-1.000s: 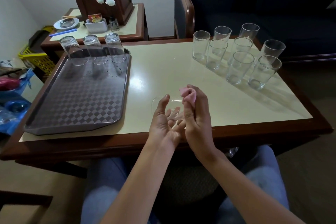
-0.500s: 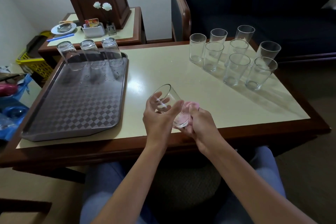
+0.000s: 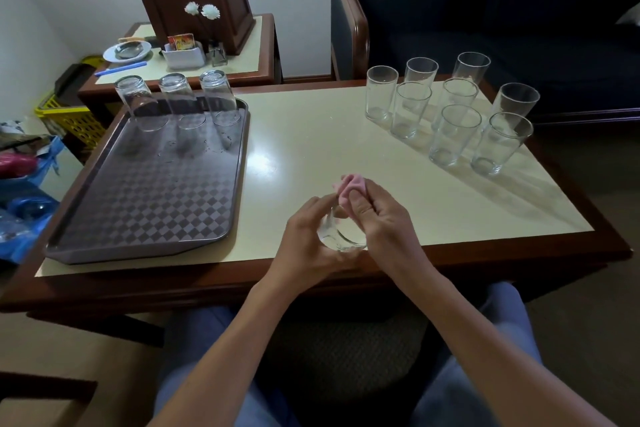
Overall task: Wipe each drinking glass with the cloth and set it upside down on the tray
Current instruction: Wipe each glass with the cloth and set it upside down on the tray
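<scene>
My left hand (image 3: 304, 239) grips a clear drinking glass (image 3: 337, 236) above the table's front edge, its thick base turned toward me. My right hand (image 3: 377, 215) pinches a pink cloth (image 3: 351, 185) against the far end of that glass; most of the glass is hidden between the hands. Three glasses (image 3: 180, 102) stand upside down along the far edge of the brown checkered tray (image 3: 145, 198) on the left. Several upright glasses (image 3: 450, 111) are grouped at the table's far right.
The cream table top (image 3: 311, 146) has a dark wooden rim. A side table (image 3: 242, 55) behind the tray holds a plate, a white box and a small vase. A dark armchair (image 3: 485, 10) stands beyond the table. A yellow basket (image 3: 69, 118) and blue bags lie at left.
The glass has turned in my hands, from mouth up and tilted away to base toward me. The pink cloth moved from under the glass to its far end.
</scene>
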`<action>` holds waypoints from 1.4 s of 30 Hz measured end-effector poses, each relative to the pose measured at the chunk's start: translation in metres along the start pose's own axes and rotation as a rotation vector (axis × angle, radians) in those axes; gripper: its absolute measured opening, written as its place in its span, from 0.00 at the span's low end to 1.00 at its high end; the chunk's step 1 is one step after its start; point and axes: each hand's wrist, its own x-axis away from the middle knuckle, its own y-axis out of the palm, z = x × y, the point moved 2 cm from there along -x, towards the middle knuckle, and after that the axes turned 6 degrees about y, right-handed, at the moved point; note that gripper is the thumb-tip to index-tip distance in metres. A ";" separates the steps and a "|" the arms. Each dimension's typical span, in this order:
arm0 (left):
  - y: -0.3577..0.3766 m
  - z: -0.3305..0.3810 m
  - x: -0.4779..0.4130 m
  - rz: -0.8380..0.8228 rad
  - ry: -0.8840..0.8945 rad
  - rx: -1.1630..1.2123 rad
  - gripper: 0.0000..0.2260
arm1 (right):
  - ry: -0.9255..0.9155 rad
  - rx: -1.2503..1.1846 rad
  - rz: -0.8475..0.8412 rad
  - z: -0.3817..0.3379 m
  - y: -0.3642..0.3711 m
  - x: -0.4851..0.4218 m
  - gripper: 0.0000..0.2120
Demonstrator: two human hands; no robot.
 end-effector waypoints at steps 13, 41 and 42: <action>-0.013 -0.013 0.002 0.052 -0.367 0.231 0.29 | -0.239 0.019 -0.059 0.025 0.008 0.010 0.15; -0.247 -0.087 -0.084 0.007 -0.645 -0.640 0.30 | -0.066 1.149 -0.024 0.079 0.114 -0.142 0.18; -0.257 -0.095 -0.093 -0.037 -0.665 -0.726 0.30 | -0.081 1.160 -0.021 0.079 0.116 -0.147 0.18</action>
